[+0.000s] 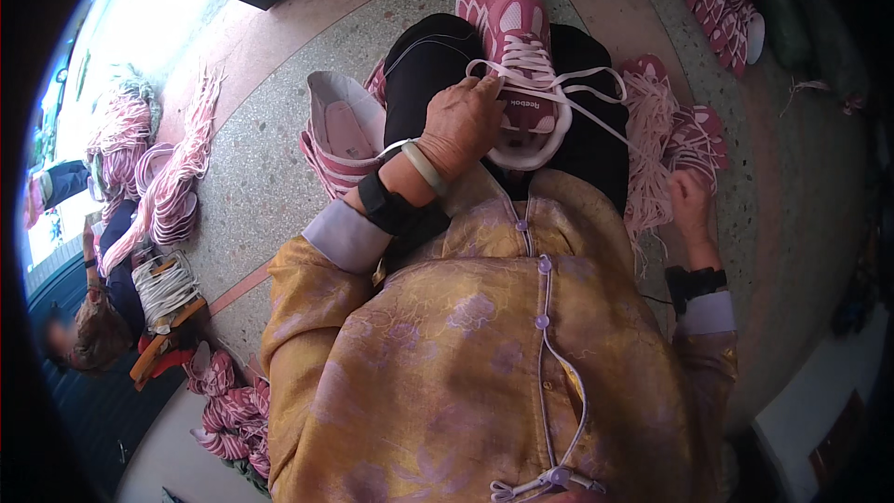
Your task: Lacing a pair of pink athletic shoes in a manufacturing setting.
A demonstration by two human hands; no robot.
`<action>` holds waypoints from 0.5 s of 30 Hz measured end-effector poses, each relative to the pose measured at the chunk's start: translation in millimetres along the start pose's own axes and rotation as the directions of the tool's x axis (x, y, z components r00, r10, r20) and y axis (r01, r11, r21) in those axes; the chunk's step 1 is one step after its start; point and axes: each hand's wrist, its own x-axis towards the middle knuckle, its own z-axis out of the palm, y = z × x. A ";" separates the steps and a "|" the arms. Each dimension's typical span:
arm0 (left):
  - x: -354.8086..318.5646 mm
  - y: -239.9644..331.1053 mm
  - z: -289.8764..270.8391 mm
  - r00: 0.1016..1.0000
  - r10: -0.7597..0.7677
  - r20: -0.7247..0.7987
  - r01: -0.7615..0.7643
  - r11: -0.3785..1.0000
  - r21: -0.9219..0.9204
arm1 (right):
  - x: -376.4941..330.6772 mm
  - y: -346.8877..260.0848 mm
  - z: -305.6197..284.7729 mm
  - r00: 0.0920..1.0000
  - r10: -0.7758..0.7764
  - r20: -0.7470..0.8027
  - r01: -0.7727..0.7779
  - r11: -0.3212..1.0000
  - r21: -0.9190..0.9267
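A pink and white sneaker (514,14) rests on my lap between my knees, toe pointing away from me. White shoelaces (533,61) cross its front, with loose loops spreading to the right over my knee. My left hand (463,126) is closed at the left side of the shoe's opening, fingers pinched on the shoelace. Off to the right, my right hand (691,200) is curled closed beside laced pink shoe uppers (698,140). Whatever its fingers may hold is too small to make out. A pale-lined pink shoe (340,126) stands by my left leg.
Bundles of pale pink laces (177,172) lie on the speckled floor at left, near a frame wound with white cord (168,287). Another person (98,326) is at the far left. Pink uppers are heaped at lower left (233,410) and upper right (717,0).
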 end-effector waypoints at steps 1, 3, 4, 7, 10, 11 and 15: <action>0.4 1.7 -3.3 1.000 0.001 0.004 -0.002 1.000 0.003 | 0.1 -2.8 5.8 0.995 0.067 0.069 -0.071 0.996 0.062; 2.2 5.8 -11.5 1.000 0.003 -0.008 -0.003 0.999 0.045 | 20.8 -30.1 14.4 0.994 -0.088 0.071 0.085 0.996 0.039; 5.0 8.3 -14.7 1.000 0.016 0.001 -0.016 0.999 0.042 | 34.0 -48.4 17.0 0.987 -0.159 0.026 0.156 0.983 0.095; 11.2 15.4 -16.6 0.954 0.251 -0.163 -0.247 0.968 0.045 | 70.3 -95.4 31.5 0.946 -0.310 -0.096 0.324 0.925 0.201; 24.8 22.6 -6.9 0.889 0.433 -0.151 -0.427 0.902 0.068 | 90.1 -131.4 52.1 0.928 -0.351 -0.128 0.371 0.908 0.194; 28.0 24.4 -1.1 0.897 0.419 -0.138 -0.414 0.908 0.064 | 95.3 -138.7 60.0 0.922 -0.360 -0.141 0.382 0.905 0.186; 35.8 26.9 12.3 0.949 0.299 -0.102 -0.290 0.952 0.100 | 98.7 -135.9 80.7 0.958 -0.282 -0.053 0.286 0.932 0.220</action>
